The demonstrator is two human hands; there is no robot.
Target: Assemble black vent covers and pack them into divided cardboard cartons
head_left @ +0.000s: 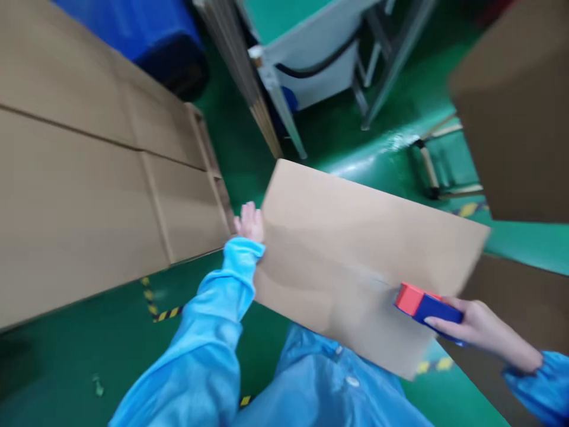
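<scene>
A closed cardboard box (347,231) stands in front of my body, its broad brown face turned up. My left hand (249,222) lies flat against the box's left side with the fingers stretched out. Over the box's near right part, my right hand (473,323) is wrapped round a red and blue tape dispenser (422,305). A shiny strip that looks like clear tape (373,279) runs along the box's face up to the dispenser. Blur hides whether the dispenser touches the cardboard.
Stacked cardboard boxes (89,178) fill the left side. More cardboard (520,118) rises at the right. Ahead are a green-topped table (288,18), flat cardboard sheets (240,71), a blue bin (137,26) and a low metal frame (429,166). Yellow-black tape marks the green floor (191,350).
</scene>
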